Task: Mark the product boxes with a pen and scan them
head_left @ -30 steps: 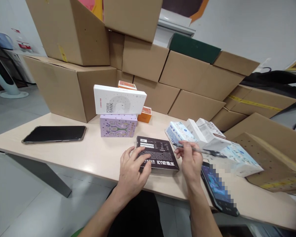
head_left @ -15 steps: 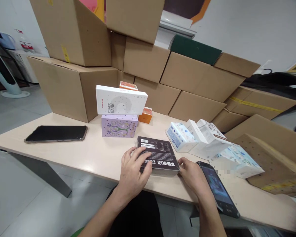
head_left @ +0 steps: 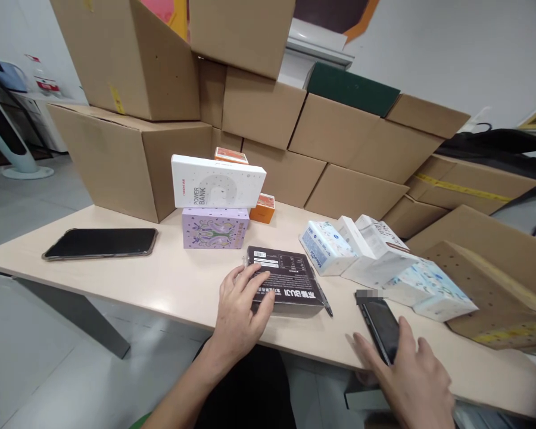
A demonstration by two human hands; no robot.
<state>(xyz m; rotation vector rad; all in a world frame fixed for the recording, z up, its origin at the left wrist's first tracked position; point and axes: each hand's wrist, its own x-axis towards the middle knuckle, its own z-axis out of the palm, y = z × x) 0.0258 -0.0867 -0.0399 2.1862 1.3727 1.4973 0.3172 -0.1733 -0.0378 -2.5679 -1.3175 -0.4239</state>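
A flat black box [head_left: 290,286] with white print lies on the table in front of me. My left hand [head_left: 243,298] rests on its left side, fingers spread over the top. Along the box's right edge lies a dark pen [head_left: 325,301]. To the right, my right hand [head_left: 411,369] is over a black handheld device [head_left: 383,322], thumb and fingers apart on either side; whether they touch it I cannot tell. Its lower end is hidden by the hand. Behind the black box, a white power bank box [head_left: 218,182] stands on a purple patterned box [head_left: 215,227].
A dark phone [head_left: 100,243] lies at the table's left. Two small orange boxes [head_left: 263,208] are behind the purple one. White and blue tissue packs [head_left: 328,247] line the right side. Stacked cardboard boxes [head_left: 263,107] form a wall at the back; an open carton [head_left: 504,292] stands far right.
My right hand has left the black box's right edge and moved right and toward me, over the handheld device. The pen there is now uncovered. My left hand has stayed on the box.
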